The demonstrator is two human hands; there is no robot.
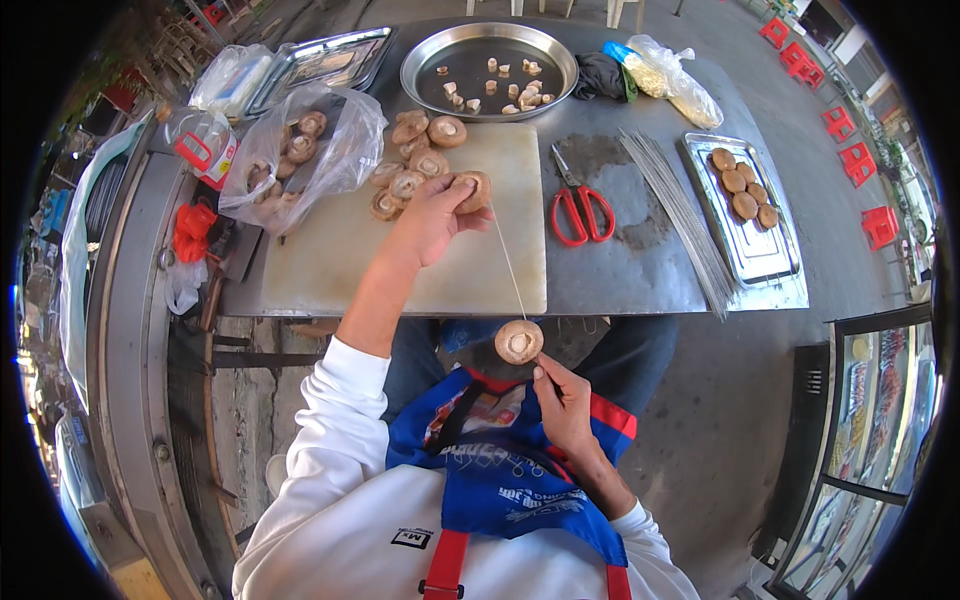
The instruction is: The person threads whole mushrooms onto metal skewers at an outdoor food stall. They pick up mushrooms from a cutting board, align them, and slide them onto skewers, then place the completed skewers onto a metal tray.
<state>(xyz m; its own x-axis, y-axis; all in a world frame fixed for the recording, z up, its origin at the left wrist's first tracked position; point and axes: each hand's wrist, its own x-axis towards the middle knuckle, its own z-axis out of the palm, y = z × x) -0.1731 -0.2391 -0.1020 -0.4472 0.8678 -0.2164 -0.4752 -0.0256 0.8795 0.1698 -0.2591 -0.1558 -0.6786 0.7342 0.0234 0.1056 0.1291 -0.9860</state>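
Observation:
My left hand [442,217] grips a brown mushroom cap [474,192] above the cutting board [480,277]. A thin metal skewer [510,259] runs from near that cap down to a second mushroom cap [519,342], which is threaded on it with its gill side up. My right hand [562,401] pinches the skewer's lower end just below this cap, in front of the table edge. Several whole mushrooms [406,184] lie at the board's back, beside my left hand. Red-handled scissors [581,210] rest right of the board, left of a bundle of metal skewers [675,217].
A round metal pan [409,79] with cut stem pieces stands at the back. An open plastic bag of mushrooms [345,135] is at the left, near an empty-looking tray [375,56]. At the right, a metal tray [757,262] bears several skewered-looking mushroom caps [745,205]. Filled plastic bags [694,97] lie behind.

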